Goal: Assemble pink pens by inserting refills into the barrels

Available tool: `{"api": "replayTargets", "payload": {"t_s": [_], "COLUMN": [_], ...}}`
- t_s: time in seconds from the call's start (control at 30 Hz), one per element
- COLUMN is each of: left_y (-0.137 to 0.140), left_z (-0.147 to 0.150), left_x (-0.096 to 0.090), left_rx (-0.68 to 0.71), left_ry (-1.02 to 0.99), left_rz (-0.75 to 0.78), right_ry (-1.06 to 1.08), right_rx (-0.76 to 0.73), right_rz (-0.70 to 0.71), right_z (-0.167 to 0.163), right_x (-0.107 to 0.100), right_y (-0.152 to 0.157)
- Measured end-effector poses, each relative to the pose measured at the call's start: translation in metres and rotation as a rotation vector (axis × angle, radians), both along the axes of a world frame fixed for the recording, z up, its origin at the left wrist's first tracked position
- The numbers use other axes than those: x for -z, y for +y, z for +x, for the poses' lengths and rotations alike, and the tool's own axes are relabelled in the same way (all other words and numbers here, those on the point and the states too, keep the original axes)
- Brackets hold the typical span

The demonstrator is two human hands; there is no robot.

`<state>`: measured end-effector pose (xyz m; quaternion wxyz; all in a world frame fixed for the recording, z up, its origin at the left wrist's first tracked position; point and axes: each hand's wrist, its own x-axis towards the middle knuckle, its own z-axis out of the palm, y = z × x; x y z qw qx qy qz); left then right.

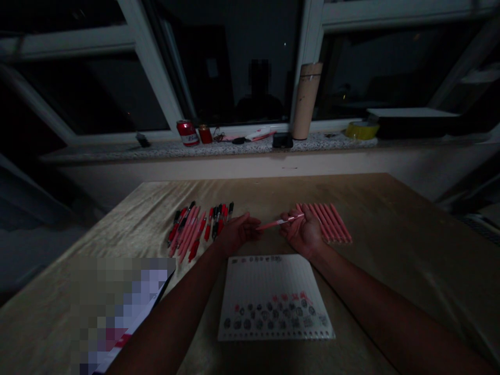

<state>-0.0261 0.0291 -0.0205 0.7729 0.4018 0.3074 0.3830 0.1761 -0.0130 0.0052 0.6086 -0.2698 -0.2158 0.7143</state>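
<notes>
Clock centred on the sheet, 12 toward the window.
Sheet [269, 284]: lined, holes along the near edge, dark and red marks; flat on the worktop [390, 291].
Pale flat item [136, 323]: at 9, mostly blurred out.
Pink pen [273, 223]: one, at 12, above the far edge, in the right hand [304, 234], fingers closed about its 3 o'clock end.
Left hand [236, 233]: at 11, fingers loosely curled by the pen's other tip; gripping or not, I cannot tell from here.
Mixed pens [189, 229]: red, black and pink, loose groups, at 10.
Pink row [332, 221]: pens side by side, at 1, just beyond the right hand.
Sill [156, 151]: red can [187, 134] and jar [205, 135] at 11; black box [282, 139] and standing flask [307, 101] at 12; yellow tape [361, 130] at 1.
Window [242, 78]: dark, behind all.
</notes>
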Motion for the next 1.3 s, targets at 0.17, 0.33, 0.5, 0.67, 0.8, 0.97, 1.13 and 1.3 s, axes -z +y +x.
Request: {"api": "replayTargets", "payload": {"t_s": [0.17,0.33,0.5,0.67,0.8,0.97,1.13,1.3], "left_y": [0.0,0.0,0.0,0.0,-0.002,-0.007,-0.013,-0.016], "left_z": [0.0,0.0,0.001,0.0,0.001,0.005,0.012,0.011], "left_x": [0.001,0.0,0.0,0.0,-0.002,-0.005,-0.008,-0.005], "left_rx": [0.006,0.008,-0.002,-0.003,-0.003,-0.021,-0.11,-0.169], "left_ry": [-0.002,-0.001,0.005,0.01,0.032,0.143,0.381,0.706], "left_rz": [0.002,0.003,-0.004,0.01,0.02,0.119,0.294,0.665], "right_ry": [0.16,0.175,0.123,0.119,0.154,0.153,0.042,-0.264], "right_rx": [-0.067,-0.051,-0.037,-0.038,-0.042,-0.066,-0.048,0.098], "right_rz": [0.025,0.012,0.02,0.029,0.026,0.045,0.083,0.121], "right_z": [0.002,0.002,0.001,0.0,0.0,0.002,0.004,0.006], "right_x": [0.001,0.005,0.002,-0.001,0.0,0.003,0.006,0.013], "right_y": [0.0,0.001,0.0,-0.001,-0.001,-0.001,0.003,0.008]}}
